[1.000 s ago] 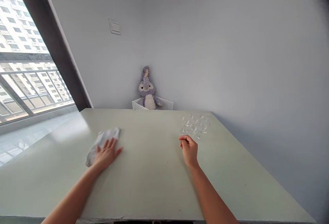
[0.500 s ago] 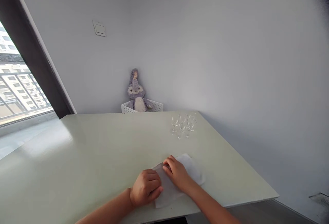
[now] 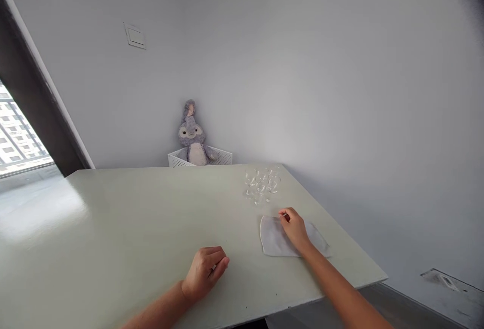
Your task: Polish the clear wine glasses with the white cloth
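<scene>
My right hand (image 3: 294, 228) lies over a thin white cloth (image 3: 273, 241), its fingers curled together at the far edge and pinching it there. Spread nearly flat on the table, the cloth is partly covered by that hand and wrist. To the left, my left hand (image 3: 205, 272) rests loosely closed at the tabletop, apart from the cloth, with nothing visible in its fingers. Just beyond the cloth stands a cluster of several small clear stemmed glasses (image 3: 260, 186), close together.
The pale table (image 3: 151, 218) ends at a right edge near the wall and a front edge close to me. Behind its far edge, a grey plush toy (image 3: 196, 153) sits in a white perforated basket (image 3: 224, 157). A window is at the left.
The white cloth has shifted right and away from me with my right hand, and lies turned. My left hand has come off it and stays left. The view has swung slightly right.
</scene>
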A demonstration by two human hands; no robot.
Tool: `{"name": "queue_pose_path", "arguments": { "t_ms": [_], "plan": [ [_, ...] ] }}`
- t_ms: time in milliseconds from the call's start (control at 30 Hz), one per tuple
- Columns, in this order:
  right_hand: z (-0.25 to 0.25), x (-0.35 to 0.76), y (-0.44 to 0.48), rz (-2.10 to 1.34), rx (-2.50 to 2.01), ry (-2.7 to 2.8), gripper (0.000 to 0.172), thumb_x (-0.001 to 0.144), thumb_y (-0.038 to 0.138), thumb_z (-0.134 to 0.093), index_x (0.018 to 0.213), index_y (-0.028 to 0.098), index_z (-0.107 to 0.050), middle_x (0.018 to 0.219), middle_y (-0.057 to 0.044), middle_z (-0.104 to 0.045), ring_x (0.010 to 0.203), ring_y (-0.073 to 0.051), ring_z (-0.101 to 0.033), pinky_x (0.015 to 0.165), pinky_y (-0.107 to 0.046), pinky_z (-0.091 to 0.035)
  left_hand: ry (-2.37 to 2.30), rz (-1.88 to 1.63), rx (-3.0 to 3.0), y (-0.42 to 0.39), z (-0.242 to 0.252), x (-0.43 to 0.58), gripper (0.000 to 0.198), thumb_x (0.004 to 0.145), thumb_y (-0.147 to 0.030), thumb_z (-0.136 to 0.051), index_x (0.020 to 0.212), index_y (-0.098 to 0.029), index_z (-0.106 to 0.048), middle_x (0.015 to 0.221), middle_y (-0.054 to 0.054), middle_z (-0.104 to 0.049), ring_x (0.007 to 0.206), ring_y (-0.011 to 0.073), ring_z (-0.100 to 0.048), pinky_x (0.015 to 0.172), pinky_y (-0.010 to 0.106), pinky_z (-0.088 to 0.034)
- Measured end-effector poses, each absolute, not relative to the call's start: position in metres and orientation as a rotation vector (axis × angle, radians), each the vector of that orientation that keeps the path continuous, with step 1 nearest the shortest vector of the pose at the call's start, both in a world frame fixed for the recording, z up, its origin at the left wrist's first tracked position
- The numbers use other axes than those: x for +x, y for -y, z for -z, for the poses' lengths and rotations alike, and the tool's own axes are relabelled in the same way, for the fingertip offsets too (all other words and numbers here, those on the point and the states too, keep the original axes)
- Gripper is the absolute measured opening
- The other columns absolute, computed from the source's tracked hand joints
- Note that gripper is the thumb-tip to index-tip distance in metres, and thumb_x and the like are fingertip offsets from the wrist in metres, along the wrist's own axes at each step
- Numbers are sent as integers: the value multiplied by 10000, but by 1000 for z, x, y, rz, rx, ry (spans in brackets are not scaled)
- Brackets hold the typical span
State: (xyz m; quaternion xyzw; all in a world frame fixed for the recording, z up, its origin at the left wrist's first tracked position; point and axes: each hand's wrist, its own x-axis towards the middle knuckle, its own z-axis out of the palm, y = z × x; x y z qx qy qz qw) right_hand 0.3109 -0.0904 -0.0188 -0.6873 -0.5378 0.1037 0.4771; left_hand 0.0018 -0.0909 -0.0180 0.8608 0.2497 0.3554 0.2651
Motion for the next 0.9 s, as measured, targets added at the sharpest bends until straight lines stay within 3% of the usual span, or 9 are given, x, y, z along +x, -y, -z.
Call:
{"name": "queue_pose_path", "arguments": {
  "t_ms": [200, 467, 567, 667, 800, 900],
  "plan": [
    [3, 278, 50, -888, -1447, 948, 406, 632, 223, -545, 1034, 172, -516, 684, 11, -584, 482, -120, -518, 432, -244, -407, -908, -878, 2020, 84, 16, 3, 444, 867, -420, -304, 570, -168, -517, 538, 11, -503, 517, 105, -448, 525, 216, -345],
    [14, 245, 12, -1029, -1485, 962, 325, 574, 128, -530, 898, 158, -542, 584, 35, -564, 404, -95, -495, 334, -183, -321, -1070, -950, 1589, 72, 13, 4, 485, 833, -503, -307, 544, -170, -509, 525, 0, -485, 521, 118, -463, 564, 241, -373],
    [16, 237, 12, -1027, -1506, 977, 382, 564, 88, -484, 930, 164, -565, 666, 12, -601, 393, -93, -500, 331, -192, -339, -1154, -936, 1570, 64, 15, 3, 400, 810, -503, -355, 680, -180, -552, 556, -14, -494, 554, 122, -490, 577, 237, -385],
    [17, 241, 5, -936, -1543, 915, 448, 575, 80, -443, 999, 168, -557, 873, -33, -616, 424, -68, -507, 372, -189, -379, -1331, -882, 1535, 49, 15, 8, 334, 768, -465, -445, 950, -202, -543, 669, -7, -549, 594, 126, -524, 576, 235, -398],
    [18, 252, -18, -864, -1566, 823, 577, 584, 87, -426, 1153, 172, -471, 1181, -95, -511, 510, -61, -557, 479, -192, -447, -1468, -762, 1523, 24, 9, 36, 509, 723, -383, -525, 1199, -229, -435, 777, 20, -584, 624, 123, -539, 571, 223, -389],
    [21, 249, -37, -856, -1553, 810, 616, 583, 101, -430, 1193, 181, -432, 1233, -105, -476, 541, -73, -580, 498, -199, -459, -1449, -789, 1600, 4, 5, 69, 627, 676, -346, -592, 1258, -227, -393, 796, 19, -595, 642, 116, -530, 613, 222, -380]
  ]
}}
